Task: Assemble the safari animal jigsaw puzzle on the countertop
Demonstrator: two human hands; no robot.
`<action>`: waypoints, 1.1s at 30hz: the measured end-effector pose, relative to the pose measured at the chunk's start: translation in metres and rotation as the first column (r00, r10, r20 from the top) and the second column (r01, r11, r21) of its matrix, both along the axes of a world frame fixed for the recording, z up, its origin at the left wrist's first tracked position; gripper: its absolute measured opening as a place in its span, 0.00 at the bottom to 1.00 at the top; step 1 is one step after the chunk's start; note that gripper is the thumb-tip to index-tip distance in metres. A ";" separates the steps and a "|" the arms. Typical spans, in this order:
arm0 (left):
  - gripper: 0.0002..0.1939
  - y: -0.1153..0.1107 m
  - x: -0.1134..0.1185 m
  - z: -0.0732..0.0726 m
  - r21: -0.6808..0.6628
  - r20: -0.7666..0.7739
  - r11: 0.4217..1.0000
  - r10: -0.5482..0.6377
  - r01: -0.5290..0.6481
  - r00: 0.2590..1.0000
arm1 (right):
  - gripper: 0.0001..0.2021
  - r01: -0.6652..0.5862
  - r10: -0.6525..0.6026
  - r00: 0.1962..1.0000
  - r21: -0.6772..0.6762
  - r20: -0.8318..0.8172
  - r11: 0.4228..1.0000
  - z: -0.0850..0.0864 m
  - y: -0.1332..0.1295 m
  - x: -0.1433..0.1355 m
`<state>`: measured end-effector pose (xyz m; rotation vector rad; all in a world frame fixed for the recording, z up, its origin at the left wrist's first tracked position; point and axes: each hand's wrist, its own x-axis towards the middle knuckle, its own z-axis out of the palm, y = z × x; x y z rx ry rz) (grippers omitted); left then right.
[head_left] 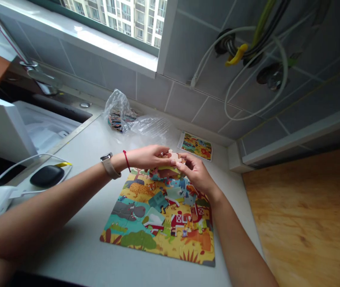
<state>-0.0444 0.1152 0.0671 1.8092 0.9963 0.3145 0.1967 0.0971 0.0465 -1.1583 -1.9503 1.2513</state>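
Note:
Above the far part of a colourful animal jigsaw puzzle, both of my hands close on jigsaw puzzle pieces. My left hand, with a watch and a red string at the wrist, grips them from the left. From the other side my right hand holds them between thumb and fingers. The top piece shows a pale, plain back; how many lie under it I cannot tell. Several loose pieces lie on the puzzle's middle and right, among them red barn parts.
A small printed picture card lies behind my right hand. Clear plastic bags, one with a stack of pieces, rest near the tiled wall. At left are a sink, a black oval device and white cables. The counter's edge drops at right to a wooden floor.

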 end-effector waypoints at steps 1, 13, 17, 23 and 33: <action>0.19 0.000 -0.002 0.000 -0.068 -0.031 0.997 -0.043 0.041 0.999 | 0.18 -0.036 0.037 0.998 -0.031 0.046 0.999 0.000 0.000 0.000; 0.15 0.002 -0.032 0.013 -0.071 -0.497 0.969 -0.242 0.238 0.833 | 0.17 -0.040 0.046 0.979 -0.031 0.197 0.999 0.003 0.007 0.014; 0.16 0.002 -0.032 0.014 -0.036 -0.533 0.969 -0.226 0.245 0.816 | 0.16 0.004 -0.018 0.928 0.040 0.371 0.999 -0.003 0.013 0.018; 0.27 0.001 -0.030 0.007 0.009 -0.609 0.974 -0.175 0.227 0.774 | 0.17 -0.038 0.013 0.867 0.039 0.498 0.999 -0.009 0.015 0.022; 0.35 -0.002 -0.025 0.006 0.229 -0.628 0.954 -0.006 0.192 0.778 | 0.24 -0.073 0.065 0.838 -0.006 0.542 0.997 -0.003 0.018 0.033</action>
